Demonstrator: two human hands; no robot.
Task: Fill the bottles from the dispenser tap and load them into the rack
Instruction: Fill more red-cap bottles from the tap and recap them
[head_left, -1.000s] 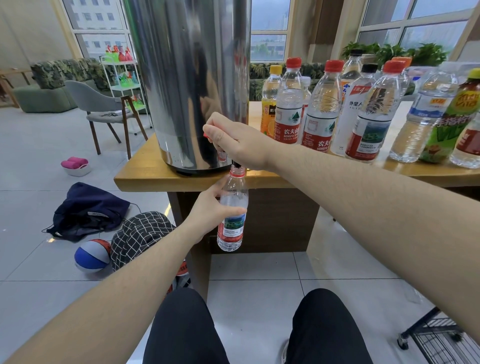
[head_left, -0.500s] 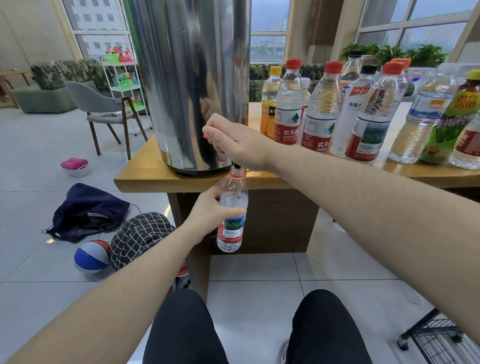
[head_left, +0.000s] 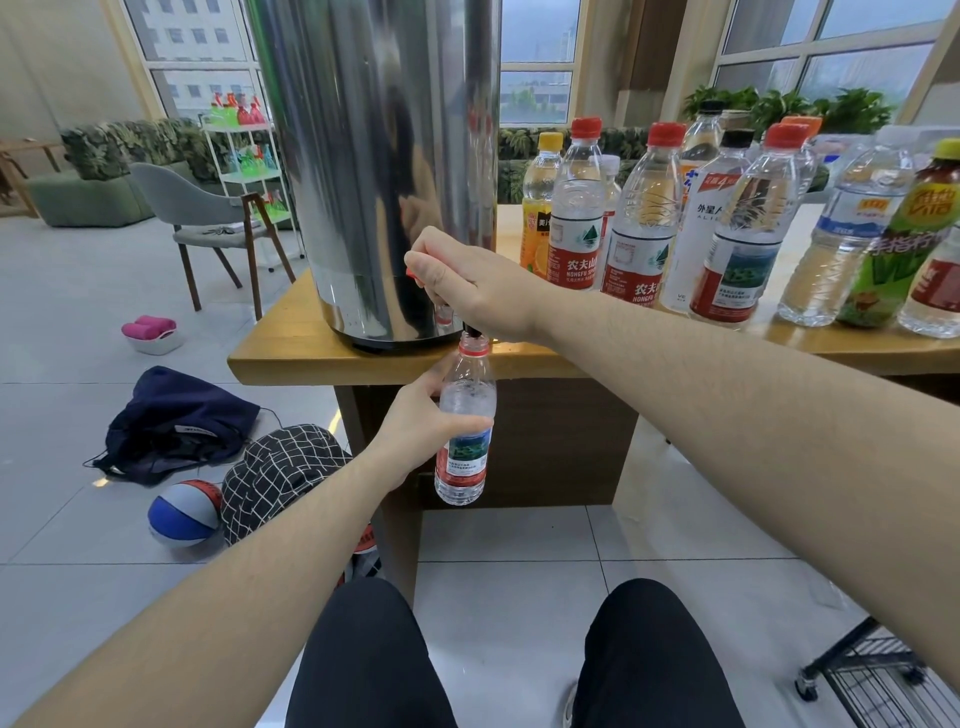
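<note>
Head cam: left hand (head_left: 415, 423) wrapped round small water bottle (head_left: 466, 431), holding it upright w/ open mouth right under black spout of steel dispenser (head_left: 374, 171). Right hand (head_left: 467, 283) curled over red tap lever (head_left: 410, 271), fingers closed on it. Dispenser sits on wooden table (head_left: 291, 343) edge, row of capped bottles (head_left: 644, 218) beside it on right. Wire rack (head_left: 878, 686) on floor, bottom right corner.

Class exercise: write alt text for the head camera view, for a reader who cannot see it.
A person's left hand holds an uncapped clear bottle under the tap of a steel dispenser, while the right hand grips the red tap lever. Capped bottles line the wooden table.
</note>
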